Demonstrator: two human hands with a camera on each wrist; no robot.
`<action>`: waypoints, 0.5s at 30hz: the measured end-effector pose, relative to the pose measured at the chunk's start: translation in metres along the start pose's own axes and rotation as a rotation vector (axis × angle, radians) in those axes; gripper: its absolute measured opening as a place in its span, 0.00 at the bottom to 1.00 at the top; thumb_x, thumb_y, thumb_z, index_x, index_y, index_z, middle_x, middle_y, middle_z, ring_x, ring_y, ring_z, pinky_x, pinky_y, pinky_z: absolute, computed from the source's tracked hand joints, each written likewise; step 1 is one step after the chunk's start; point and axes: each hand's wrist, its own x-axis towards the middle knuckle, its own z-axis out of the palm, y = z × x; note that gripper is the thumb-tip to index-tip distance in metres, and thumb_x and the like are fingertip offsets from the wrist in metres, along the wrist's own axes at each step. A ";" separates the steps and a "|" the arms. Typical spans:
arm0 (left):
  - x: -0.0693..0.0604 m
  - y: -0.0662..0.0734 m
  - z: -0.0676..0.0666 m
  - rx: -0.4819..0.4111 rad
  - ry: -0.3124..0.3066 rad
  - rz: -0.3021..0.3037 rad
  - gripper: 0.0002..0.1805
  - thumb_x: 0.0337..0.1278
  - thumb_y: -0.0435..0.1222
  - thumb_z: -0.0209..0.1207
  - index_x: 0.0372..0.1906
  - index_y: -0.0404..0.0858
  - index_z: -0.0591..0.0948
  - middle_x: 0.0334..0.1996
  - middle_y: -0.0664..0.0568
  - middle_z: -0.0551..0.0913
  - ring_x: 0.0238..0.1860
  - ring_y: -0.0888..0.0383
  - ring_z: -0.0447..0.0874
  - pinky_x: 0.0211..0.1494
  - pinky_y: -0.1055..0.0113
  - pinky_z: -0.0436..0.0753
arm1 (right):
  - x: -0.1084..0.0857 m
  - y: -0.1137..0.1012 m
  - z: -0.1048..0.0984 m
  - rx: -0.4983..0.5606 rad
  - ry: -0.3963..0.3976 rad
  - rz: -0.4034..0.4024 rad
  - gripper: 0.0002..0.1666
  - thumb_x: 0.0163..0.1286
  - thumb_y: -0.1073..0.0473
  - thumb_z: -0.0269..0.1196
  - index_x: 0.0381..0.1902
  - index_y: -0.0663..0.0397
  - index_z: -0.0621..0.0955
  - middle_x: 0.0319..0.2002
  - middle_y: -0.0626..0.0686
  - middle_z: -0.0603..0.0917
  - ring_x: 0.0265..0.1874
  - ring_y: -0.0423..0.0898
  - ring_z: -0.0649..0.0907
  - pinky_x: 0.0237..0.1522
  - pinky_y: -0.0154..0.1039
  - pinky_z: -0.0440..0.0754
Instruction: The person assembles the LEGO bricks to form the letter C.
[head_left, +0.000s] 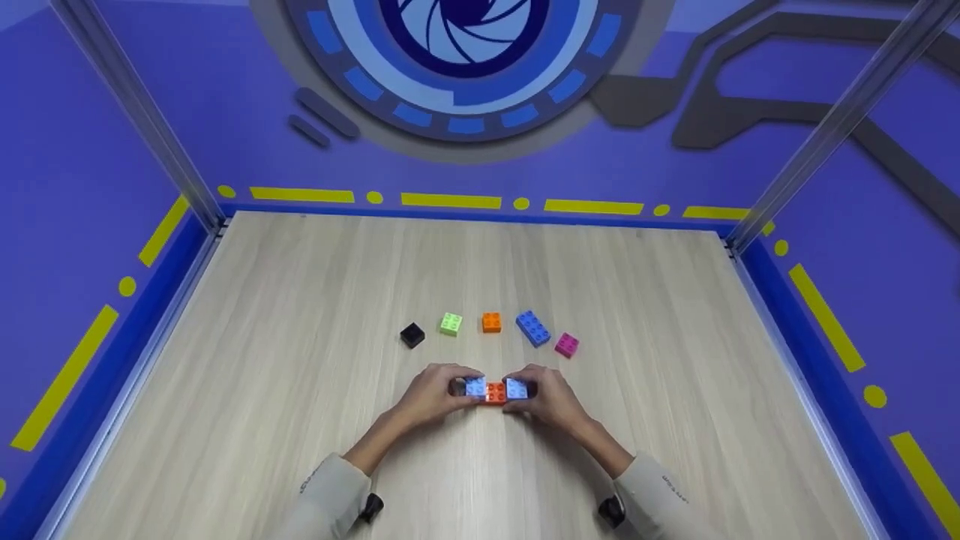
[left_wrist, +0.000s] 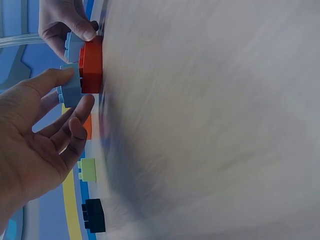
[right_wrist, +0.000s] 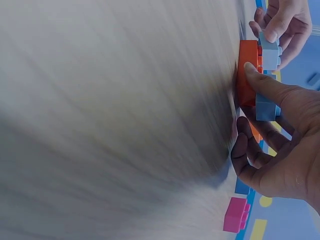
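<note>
A red brick [head_left: 496, 393] lies on the table between both hands, with a light blue brick on each end of its top. My left hand [head_left: 431, 394] pinches the left light blue brick [head_left: 475, 386] between thumb and fingers. On the other side, my right hand [head_left: 551, 397] grips the right light blue brick [head_left: 516, 388], its thumb touching the side of the red brick [right_wrist: 246, 75]. Both light blue bricks overhang the red one's ends, as the left wrist view shows with the near light blue brick [left_wrist: 71, 89].
Beyond the hands, a row of bricks lies on the table [head_left: 315, 300]: black [head_left: 412, 335], lime green [head_left: 451, 324], orange [head_left: 491, 322], a longer blue one [head_left: 533, 328] and magenta [head_left: 567, 345]. Blue patterned walls stand around the table.
</note>
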 end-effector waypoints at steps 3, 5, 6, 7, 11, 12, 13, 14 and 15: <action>0.001 0.000 0.000 -0.004 -0.007 -0.015 0.19 0.57 0.41 0.72 0.54 0.42 0.88 0.50 0.49 0.90 0.38 0.62 0.78 0.41 0.70 0.76 | 0.000 0.000 -0.001 0.002 -0.001 0.010 0.25 0.55 0.59 0.79 0.51 0.55 0.88 0.44 0.50 0.89 0.44 0.42 0.83 0.54 0.44 0.83; 0.002 -0.001 0.000 0.005 -0.007 -0.013 0.19 0.56 0.41 0.73 0.53 0.43 0.88 0.49 0.49 0.90 0.38 0.62 0.78 0.41 0.70 0.76 | 0.000 0.000 -0.001 0.006 -0.005 0.024 0.25 0.55 0.59 0.79 0.52 0.55 0.88 0.44 0.50 0.89 0.45 0.42 0.83 0.55 0.44 0.83; 0.002 0.000 0.000 0.014 -0.007 -0.009 0.19 0.55 0.41 0.73 0.53 0.43 0.88 0.48 0.49 0.90 0.38 0.62 0.78 0.41 0.69 0.76 | 0.000 0.000 -0.001 0.008 -0.006 0.024 0.25 0.55 0.59 0.79 0.52 0.55 0.88 0.44 0.50 0.89 0.45 0.42 0.83 0.55 0.45 0.83; 0.003 0.000 0.000 0.021 -0.006 -0.005 0.19 0.55 0.40 0.74 0.53 0.43 0.89 0.46 0.49 0.90 0.37 0.62 0.78 0.40 0.69 0.75 | 0.000 -0.001 -0.001 0.009 -0.008 0.023 0.25 0.55 0.59 0.79 0.52 0.55 0.88 0.44 0.50 0.89 0.45 0.42 0.83 0.55 0.45 0.83; 0.004 0.000 -0.001 0.046 -0.004 0.005 0.20 0.51 0.40 0.75 0.51 0.44 0.89 0.40 0.51 0.90 0.35 0.63 0.77 0.38 0.69 0.74 | 0.001 -0.001 -0.001 0.029 -0.016 0.021 0.24 0.55 0.60 0.79 0.52 0.55 0.88 0.44 0.50 0.88 0.45 0.43 0.83 0.56 0.47 0.82; 0.004 0.000 -0.002 0.048 -0.006 0.003 0.20 0.50 0.39 0.76 0.51 0.44 0.89 0.39 0.51 0.89 0.34 0.63 0.76 0.37 0.69 0.74 | 0.001 -0.001 -0.001 0.034 -0.018 0.019 0.24 0.55 0.60 0.79 0.52 0.55 0.88 0.44 0.51 0.88 0.46 0.43 0.83 0.56 0.47 0.82; 0.004 0.000 -0.002 0.053 -0.006 -0.002 0.20 0.50 0.39 0.76 0.51 0.45 0.89 0.38 0.52 0.89 0.33 0.64 0.76 0.37 0.70 0.73 | 0.001 -0.001 -0.001 0.039 -0.020 0.021 0.24 0.56 0.60 0.78 0.52 0.55 0.88 0.45 0.51 0.88 0.46 0.43 0.83 0.57 0.48 0.82; 0.004 0.000 -0.001 0.059 -0.009 -0.008 0.20 0.50 0.40 0.76 0.51 0.45 0.89 0.38 0.53 0.89 0.33 0.64 0.75 0.36 0.70 0.73 | 0.001 -0.001 -0.001 0.038 -0.020 0.019 0.24 0.55 0.60 0.79 0.52 0.55 0.88 0.45 0.51 0.89 0.46 0.44 0.83 0.56 0.48 0.82; 0.004 0.001 -0.001 0.067 -0.012 -0.013 0.20 0.50 0.40 0.76 0.51 0.46 0.90 0.37 0.53 0.88 0.33 0.65 0.75 0.35 0.71 0.72 | 0.000 -0.002 -0.001 0.035 -0.020 0.024 0.24 0.55 0.60 0.79 0.52 0.55 0.88 0.45 0.51 0.89 0.46 0.44 0.83 0.57 0.48 0.82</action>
